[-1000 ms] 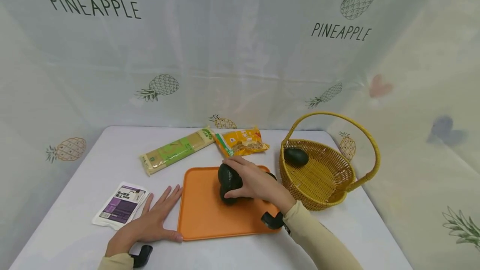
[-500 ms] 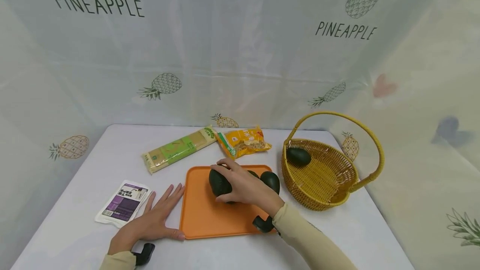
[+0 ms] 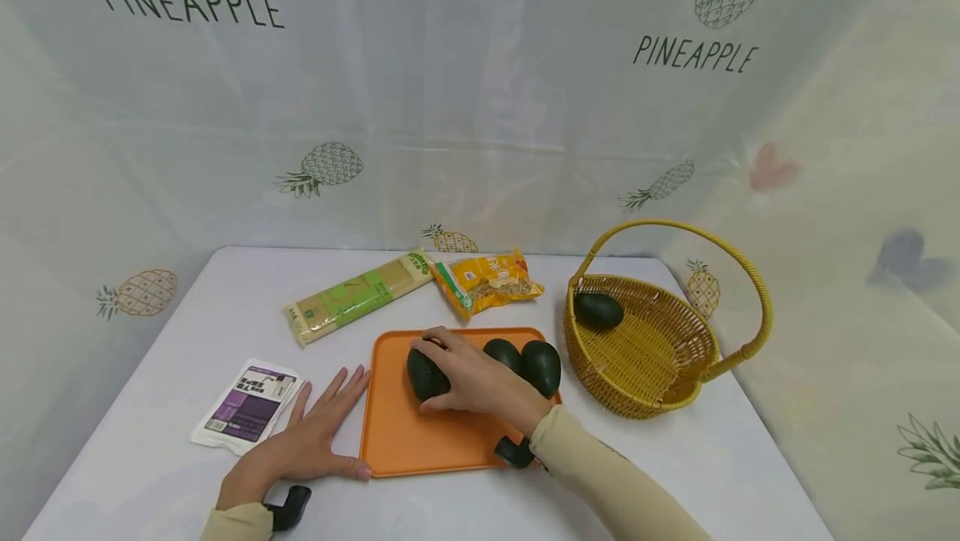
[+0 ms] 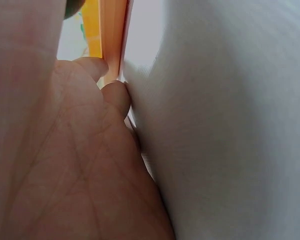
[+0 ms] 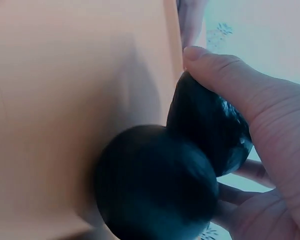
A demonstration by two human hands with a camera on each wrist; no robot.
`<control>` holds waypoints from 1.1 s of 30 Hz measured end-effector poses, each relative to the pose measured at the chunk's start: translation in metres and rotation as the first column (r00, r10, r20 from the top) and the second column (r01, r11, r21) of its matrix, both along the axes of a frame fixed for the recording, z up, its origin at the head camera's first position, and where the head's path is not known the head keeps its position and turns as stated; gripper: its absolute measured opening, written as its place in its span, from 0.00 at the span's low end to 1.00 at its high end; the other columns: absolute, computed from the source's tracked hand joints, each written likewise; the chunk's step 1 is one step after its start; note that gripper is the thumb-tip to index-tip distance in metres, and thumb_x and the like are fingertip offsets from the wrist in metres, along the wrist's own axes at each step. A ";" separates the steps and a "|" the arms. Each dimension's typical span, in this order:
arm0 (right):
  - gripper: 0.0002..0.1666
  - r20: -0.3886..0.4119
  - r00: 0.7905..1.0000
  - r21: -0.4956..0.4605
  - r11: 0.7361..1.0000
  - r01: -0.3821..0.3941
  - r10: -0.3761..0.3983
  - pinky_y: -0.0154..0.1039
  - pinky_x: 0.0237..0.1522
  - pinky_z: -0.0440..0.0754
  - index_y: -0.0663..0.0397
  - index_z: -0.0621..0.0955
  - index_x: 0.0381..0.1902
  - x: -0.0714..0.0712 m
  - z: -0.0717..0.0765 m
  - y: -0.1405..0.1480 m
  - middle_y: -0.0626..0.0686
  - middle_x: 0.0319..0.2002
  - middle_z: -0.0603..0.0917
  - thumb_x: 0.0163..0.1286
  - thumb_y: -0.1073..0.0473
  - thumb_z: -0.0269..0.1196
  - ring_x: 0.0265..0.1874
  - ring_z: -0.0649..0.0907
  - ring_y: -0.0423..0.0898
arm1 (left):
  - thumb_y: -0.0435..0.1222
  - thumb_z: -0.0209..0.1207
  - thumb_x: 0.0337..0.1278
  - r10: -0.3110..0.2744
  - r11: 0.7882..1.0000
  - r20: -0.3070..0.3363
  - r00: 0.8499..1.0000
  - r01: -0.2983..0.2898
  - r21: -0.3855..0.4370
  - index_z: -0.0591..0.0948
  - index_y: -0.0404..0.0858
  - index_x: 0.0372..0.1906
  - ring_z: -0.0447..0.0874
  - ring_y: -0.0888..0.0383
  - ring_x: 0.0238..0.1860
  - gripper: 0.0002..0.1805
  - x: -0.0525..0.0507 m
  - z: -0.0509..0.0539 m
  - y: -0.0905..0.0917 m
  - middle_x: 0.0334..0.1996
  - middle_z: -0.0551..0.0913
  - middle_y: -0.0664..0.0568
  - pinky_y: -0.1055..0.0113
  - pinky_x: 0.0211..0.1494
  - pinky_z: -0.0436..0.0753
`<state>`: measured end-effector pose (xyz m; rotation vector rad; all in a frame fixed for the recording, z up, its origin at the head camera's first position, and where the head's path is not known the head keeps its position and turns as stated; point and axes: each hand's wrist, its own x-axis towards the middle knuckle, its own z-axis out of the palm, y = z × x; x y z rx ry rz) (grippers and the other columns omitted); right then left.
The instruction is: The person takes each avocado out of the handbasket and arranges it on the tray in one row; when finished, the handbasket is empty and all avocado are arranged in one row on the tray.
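My right hand (image 3: 472,378) grips a dark green avocado (image 3: 424,375) over the left part of the orange tray (image 3: 420,449). In the right wrist view, thumb and fingers curl round this avocado (image 5: 205,125), and another avocado (image 5: 155,185) shows nearer the camera. Two avocados, a rear one (image 3: 502,353) and a right one (image 3: 541,368), sit side by side at the tray's right. My left hand (image 3: 306,445) lies on the table with fingers spread, its thumb and fingertips at the tray's left edge. The left wrist view shows mostly its palm (image 4: 85,165).
Right of the tray stands a yellow wicker basket (image 3: 641,358) with a tall handle and one avocado (image 3: 597,310) inside. Behind the tray lie a long green-and-tan noodle packet (image 3: 360,297) and an orange food packet (image 3: 487,283). A purple-and-white packet (image 3: 251,405) lies left of my left hand.
My right hand has moved left across the tray with the avocado, uncovering the two avocados at the tray's right. My left hand has stayed in place.
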<state>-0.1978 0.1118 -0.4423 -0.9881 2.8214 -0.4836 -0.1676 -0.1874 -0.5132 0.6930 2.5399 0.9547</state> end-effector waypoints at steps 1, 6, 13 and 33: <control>0.50 0.003 1.000 0.009 1.000 -0.004 0.004 0.46 0.74 0.83 0.49 0.69 0.81 0.000 -0.001 -0.001 0.56 0.79 0.70 0.68 0.41 0.76 0.72 0.79 0.51 | 0.60 0.82 0.39 -0.001 1.000 -0.002 1.000 0.001 0.001 0.51 0.43 0.88 0.33 0.29 0.88 0.74 0.000 0.000 0.000 0.89 0.46 0.40 0.23 0.80 0.20; 0.51 -0.003 1.000 0.030 0.999 -0.020 0.020 0.47 0.75 0.81 0.49 0.69 0.81 0.001 -0.006 -0.004 0.58 0.80 0.68 0.68 0.40 0.75 0.77 0.75 0.53 | 0.60 0.82 0.39 -0.003 1.000 -0.007 1.000 0.003 0.003 0.51 0.43 0.88 0.33 0.29 0.88 0.74 0.000 0.000 0.000 0.89 0.46 0.40 0.23 0.80 0.21; 0.51 -0.049 0.998 0.083 0.996 -0.043 0.047 0.53 0.77 0.79 0.48 0.68 0.82 0.000 -0.011 -0.006 0.57 0.79 0.69 0.68 0.39 0.74 0.77 0.75 0.62 | 0.61 0.81 0.39 0.000 1.000 -0.005 1.000 0.000 0.003 0.51 0.43 0.88 0.33 0.30 0.88 0.74 0.001 0.002 0.001 0.89 0.46 0.40 0.23 0.81 0.20; 0.51 -0.050 0.998 0.153 0.988 -0.018 0.026 0.52 0.70 0.86 0.43 0.66 0.83 0.003 -0.009 -0.011 0.55 0.83 0.65 0.69 0.37 0.73 0.76 0.75 0.65 | 0.61 0.82 0.38 0.002 1.000 -0.010 1.000 -0.002 0.008 0.51 0.44 0.88 0.33 0.30 0.88 0.75 0.000 -0.001 -0.001 0.89 0.46 0.40 0.23 0.81 0.21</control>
